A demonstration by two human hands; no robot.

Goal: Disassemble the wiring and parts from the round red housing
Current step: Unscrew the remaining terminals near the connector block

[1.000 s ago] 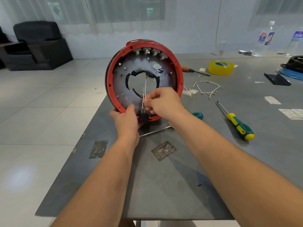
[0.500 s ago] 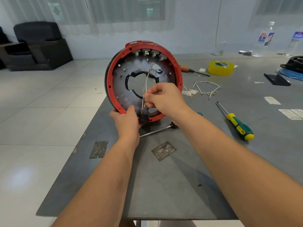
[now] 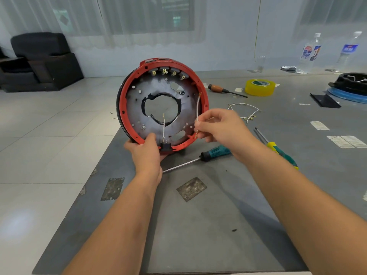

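Round red housing (image 3: 162, 104) held upright on edge at the near-left part of the grey desk (image 3: 218, 225), its open inner face toward the camera.

The left hand (image 3: 146, 153) grips the lower rim beside the black connector (image 3: 165, 146), fingers curled round the edge; one short white wire (image 3: 163, 126) stands up from that connector. The right hand (image 3: 220, 127), just right of the rim, pinches a detached wire (image 3: 197, 108) between thumb and fingers. On the desk lie a teal-handled screwdriver (image 3: 198, 158) just below the housing, a yellow-green screwdriver (image 3: 278, 148) to the right, a bundle of loose wires (image 3: 245, 111), a wooden-handled screwdriver (image 3: 224, 90) and a yellow tape roll (image 3: 260, 87).
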